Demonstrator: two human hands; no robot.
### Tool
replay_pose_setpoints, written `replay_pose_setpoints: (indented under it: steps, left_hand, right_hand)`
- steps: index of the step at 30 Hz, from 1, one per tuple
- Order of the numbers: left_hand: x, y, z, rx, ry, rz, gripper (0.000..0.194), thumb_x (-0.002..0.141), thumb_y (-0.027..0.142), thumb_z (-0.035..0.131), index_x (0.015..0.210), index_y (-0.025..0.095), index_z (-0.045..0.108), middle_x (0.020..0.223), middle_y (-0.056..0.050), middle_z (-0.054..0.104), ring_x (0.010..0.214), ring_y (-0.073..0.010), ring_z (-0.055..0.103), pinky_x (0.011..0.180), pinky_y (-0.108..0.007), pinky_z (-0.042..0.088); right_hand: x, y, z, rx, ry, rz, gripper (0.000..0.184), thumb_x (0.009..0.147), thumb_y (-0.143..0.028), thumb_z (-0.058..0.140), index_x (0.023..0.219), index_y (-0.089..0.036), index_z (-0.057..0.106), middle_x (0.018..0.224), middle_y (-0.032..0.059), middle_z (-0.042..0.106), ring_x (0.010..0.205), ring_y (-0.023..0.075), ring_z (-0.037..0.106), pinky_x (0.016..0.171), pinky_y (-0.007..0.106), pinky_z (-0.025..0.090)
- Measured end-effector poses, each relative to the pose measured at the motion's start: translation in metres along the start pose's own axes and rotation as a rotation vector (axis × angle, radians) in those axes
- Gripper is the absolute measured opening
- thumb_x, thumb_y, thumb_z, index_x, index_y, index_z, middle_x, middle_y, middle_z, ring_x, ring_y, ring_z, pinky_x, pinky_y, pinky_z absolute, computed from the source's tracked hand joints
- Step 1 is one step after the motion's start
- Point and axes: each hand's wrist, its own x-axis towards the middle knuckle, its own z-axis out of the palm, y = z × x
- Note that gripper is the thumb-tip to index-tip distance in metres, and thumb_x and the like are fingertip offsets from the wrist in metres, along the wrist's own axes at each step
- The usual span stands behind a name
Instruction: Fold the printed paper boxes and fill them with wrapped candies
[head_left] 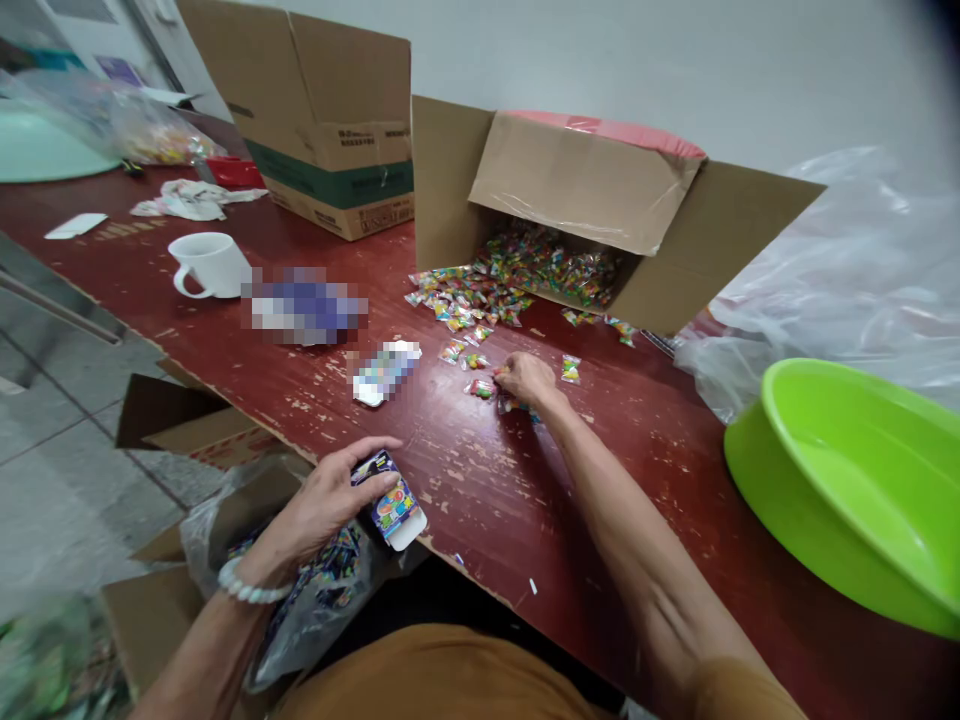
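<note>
Flagging a drop risk: your left hand [326, 505] grips a small printed carton [394, 500] at the worktop [480, 490] edge, where a slack hold could lose it into the plastic bag [315, 610] below, while your right hand [529, 380], pinched on wrapped candy packets [481, 388], could scatter the spill from the cardboard box [585, 185].

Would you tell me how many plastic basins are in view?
2: a lime-green basin on the right of the red-painted table, a pale mint one at its far left; others may be hidden.
</note>
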Motion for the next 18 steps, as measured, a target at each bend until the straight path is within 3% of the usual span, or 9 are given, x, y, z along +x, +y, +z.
replay_pose_setpoints:
  steps: [2, 4, 7, 10, 14, 18]
  left_hand:
    - [-0.001, 0.0, -0.01, 0.036, -0.002, -0.038, 0.044, 0.065, 0.04, 0.085, 0.099, 0.017, 0.072, 0.078, -0.003, 0.07, 0.065, -0.0167, 0.064, 0.055, -0.023, 0.052]
    - [-0.003, -0.002, -0.015, 0.0, 0.08, -0.063, 0.042, 0.061, 0.041, 0.088, 0.091, 0.016, 0.071, 0.073, -0.003, 0.069, 0.057, -0.0146, 0.061, 0.047, -0.021, 0.049]
    - [-0.006, -0.005, -0.012, -0.199, 0.166, -0.093, 0.042, 0.056, 0.036, 0.091, 0.082, 0.015, 0.065, 0.07, -0.002, 0.068, 0.054, -0.0133, 0.061, 0.044, -0.02, 0.049]
    - [-0.01, -0.007, 0.001, -0.423, 0.121, -0.13, 0.043, 0.053, 0.026, 0.093, 0.08, 0.014, 0.062, 0.073, -0.002, 0.07, 0.059, -0.015, 0.065, 0.052, -0.026, 0.057]
    - [-0.012, -0.009, 0.022, -0.52, 0.018, -0.153, 0.053, 0.055, 0.016, 0.092, 0.101, 0.015, 0.066, 0.097, -0.006, 0.073, 0.074, -0.0182, 0.07, 0.066, -0.033, 0.062]
    - [-0.013, -0.014, 0.035, -0.51, -0.111, -0.12, 0.05, 0.062, 0.02, 0.089, 0.106, 0.011, 0.065, 0.097, -0.009, 0.072, 0.072, -0.0159, 0.07, 0.069, -0.027, 0.058]
  right_hand:
    - [-0.007, 0.001, -0.002, 0.024, 0.04, -0.028, 0.016, 0.083, -0.026, 0.064, 0.095, -0.018, 0.07, 0.104, 0.0125, 0.073, 0.1, 0.0284, 0.066, 0.082, 0.036, 0.047]
    - [-0.019, 0.002, -0.003, 0.115, 0.112, -0.064, 0.022, 0.086, -0.03, 0.06, 0.103, -0.018, 0.067, 0.106, 0.0101, 0.072, 0.098, 0.0241, 0.066, 0.081, 0.033, 0.047]
    - [-0.045, 0.001, 0.002, 0.522, 0.198, -0.174, 0.031, 0.084, -0.04, 0.063, 0.105, -0.018, 0.063, 0.089, 0.0044, 0.071, 0.079, 0.0188, 0.065, 0.069, 0.03, 0.048]
    - [-0.072, -0.001, 0.01, 0.831, 0.249, -0.265, 0.03, 0.076, -0.041, 0.07, 0.096, -0.019, 0.064, 0.079, 0.0003, 0.066, 0.066, 0.0151, 0.06, 0.063, 0.028, 0.047]
    - [-0.1, -0.009, 0.019, 1.122, 0.122, -0.159, 0.03, 0.073, -0.043, 0.073, 0.088, -0.018, 0.064, 0.077, 0.0002, 0.066, 0.066, 0.0141, 0.062, 0.063, 0.027, 0.049]
    - [-0.123, -0.02, 0.024, 1.31, 0.035, -0.16, 0.033, 0.068, -0.038, 0.079, 0.091, -0.019, 0.064, 0.078, -0.0007, 0.067, 0.068, 0.0138, 0.063, 0.065, 0.027, 0.051]
